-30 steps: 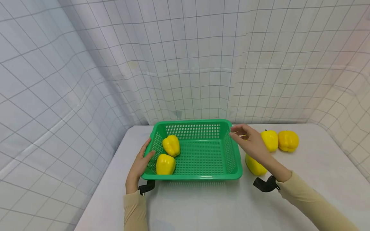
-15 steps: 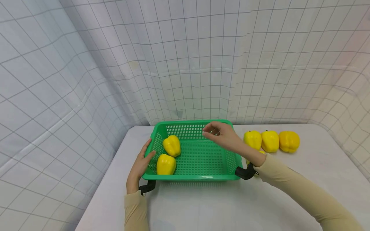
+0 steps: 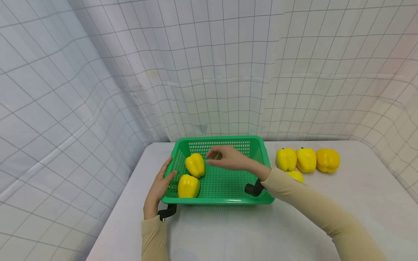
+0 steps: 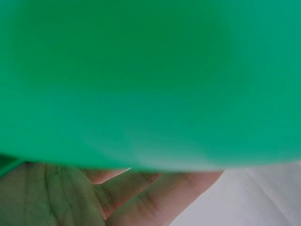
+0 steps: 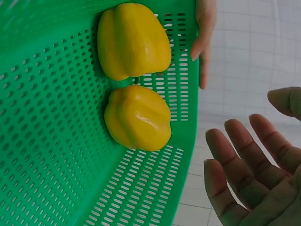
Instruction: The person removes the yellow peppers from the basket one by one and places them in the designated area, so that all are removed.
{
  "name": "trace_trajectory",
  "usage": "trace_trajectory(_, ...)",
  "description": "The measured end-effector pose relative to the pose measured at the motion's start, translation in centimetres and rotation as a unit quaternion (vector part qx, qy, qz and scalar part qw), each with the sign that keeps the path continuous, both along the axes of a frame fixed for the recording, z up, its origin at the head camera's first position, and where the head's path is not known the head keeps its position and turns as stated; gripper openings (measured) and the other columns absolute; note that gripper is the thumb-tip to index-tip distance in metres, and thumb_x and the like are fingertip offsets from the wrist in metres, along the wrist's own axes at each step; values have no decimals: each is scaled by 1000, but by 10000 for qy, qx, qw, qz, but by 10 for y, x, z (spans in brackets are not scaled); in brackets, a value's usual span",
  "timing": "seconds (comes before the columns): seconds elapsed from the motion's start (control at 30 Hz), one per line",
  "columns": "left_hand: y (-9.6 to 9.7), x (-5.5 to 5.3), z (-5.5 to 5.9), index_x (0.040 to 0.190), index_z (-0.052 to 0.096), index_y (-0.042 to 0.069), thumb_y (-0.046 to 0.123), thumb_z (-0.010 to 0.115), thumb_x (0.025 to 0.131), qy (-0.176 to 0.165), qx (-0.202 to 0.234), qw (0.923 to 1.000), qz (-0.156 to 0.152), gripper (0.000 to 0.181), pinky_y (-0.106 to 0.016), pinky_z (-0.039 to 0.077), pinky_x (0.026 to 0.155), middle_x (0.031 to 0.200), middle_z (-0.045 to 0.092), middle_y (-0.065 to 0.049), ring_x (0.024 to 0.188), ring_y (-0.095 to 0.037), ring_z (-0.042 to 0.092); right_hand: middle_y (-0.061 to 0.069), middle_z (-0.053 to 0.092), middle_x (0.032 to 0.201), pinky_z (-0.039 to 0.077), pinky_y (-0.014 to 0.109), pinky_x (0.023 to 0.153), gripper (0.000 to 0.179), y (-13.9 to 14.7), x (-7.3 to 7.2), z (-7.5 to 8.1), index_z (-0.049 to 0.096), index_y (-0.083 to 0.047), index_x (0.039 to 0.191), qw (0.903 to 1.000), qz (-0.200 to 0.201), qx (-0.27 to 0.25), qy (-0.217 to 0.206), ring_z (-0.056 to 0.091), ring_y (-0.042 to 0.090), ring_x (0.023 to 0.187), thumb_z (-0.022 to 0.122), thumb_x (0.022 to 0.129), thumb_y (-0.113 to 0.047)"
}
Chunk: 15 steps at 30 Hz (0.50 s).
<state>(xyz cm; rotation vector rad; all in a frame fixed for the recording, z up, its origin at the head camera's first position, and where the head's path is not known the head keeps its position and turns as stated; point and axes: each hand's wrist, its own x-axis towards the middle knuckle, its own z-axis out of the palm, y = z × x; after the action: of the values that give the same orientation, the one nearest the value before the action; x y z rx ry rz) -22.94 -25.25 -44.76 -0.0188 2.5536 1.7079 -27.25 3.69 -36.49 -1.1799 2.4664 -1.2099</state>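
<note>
A green plastic basket (image 3: 225, 201) with slotted walls stands on the white table. Inside, along its left end, lie two yellow bell peppers, a rear one (image 3: 195, 165) and a front one (image 3: 188, 186); the right wrist view shows both close together. My left hand (image 3: 160, 185) holds the basket's left rim, thumb over the edge and fingers along the outside. In the left wrist view the rim hides part of that hand. Over the middle of the basket hovers my right hand (image 3: 228, 158), its fingers loosely bent and nothing between them, to the right of the rear pepper.
Right of the basket, a row of three yellow bell peppers (image 3: 306, 160) sits near the table's back edge. Another yellow pepper (image 3: 295, 176) lies in front, partly hidden by the right sleeve. A white gridded curtain (image 3: 225, 90) hangs behind and at both sides.
My right hand has swept left, from above the peppers on the table to over the basket, staying empty. The left hand stays on the rim, and the peppers have not moved.
</note>
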Motion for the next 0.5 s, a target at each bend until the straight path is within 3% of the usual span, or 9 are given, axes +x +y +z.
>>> trace_trajectory(0.17, 0, -1, -1, 152, 17, 33, 29, 47, 101, -12, 77, 10000, -25, 59, -61, 19, 103, 157, 12, -7, 137, -34, 19, 1, 65, 97, 48, 24, 78, 23, -16, -7, -12, 64, -4, 110, 9987, 362, 350, -16, 62, 16, 88, 61, 94, -21)
trace_trajectory(0.33, 0, -1, 0, 152, 18, 34, 29, 46, 101, 18, 17, 10000, -9, 58, -62, 19, 103, 157, 12, -7, 137, -34, 19, 2, 65, 97, 48, 26, 77, 29, -31, -12, -20, 64, -4, 113, 9954, 444, 852, -65, 61, 17, 87, 61, 94, -25)
trace_trajectory(0.5, 6, 9, 18, 154, 15, 25, 24, 45, 102, -93, 100, 9999, -80, 59, -63, 15, 104, 157, 9, -11, 139, -37, 13, 3, 65, 103, 48, 28, 75, 38, -44, -18, -25, 62, -9, 120, 9871, 422, 1543, -107, 59, 15, 90, 64, 91, -35)
